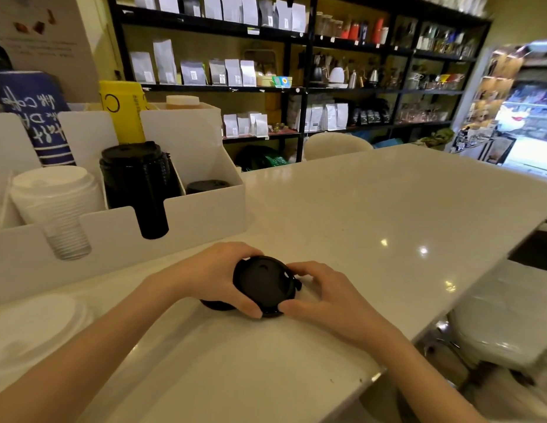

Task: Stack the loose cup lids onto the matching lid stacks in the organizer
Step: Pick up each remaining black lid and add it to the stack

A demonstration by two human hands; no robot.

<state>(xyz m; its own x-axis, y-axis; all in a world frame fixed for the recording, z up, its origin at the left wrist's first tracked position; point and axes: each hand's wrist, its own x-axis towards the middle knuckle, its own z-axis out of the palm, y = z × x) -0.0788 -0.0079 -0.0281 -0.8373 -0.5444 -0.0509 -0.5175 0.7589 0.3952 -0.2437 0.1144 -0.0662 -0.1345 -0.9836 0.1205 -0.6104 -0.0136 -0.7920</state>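
1. Both hands grip a black lid (264,283) above the white counter (373,215): the left hand (219,276) wraps its left edge, thumb at the near rim, and the right hand (319,296) pinches its right edge.
2. More black shows under the left hand; what it is I cannot tell.
3. Loose white lids (37,323) lie at the counter's near left.
4. Behind them, the white organizer (205,215) holds a white lid stack (57,203), a tall black lid stack (138,181) and a short black lid stack (206,186).
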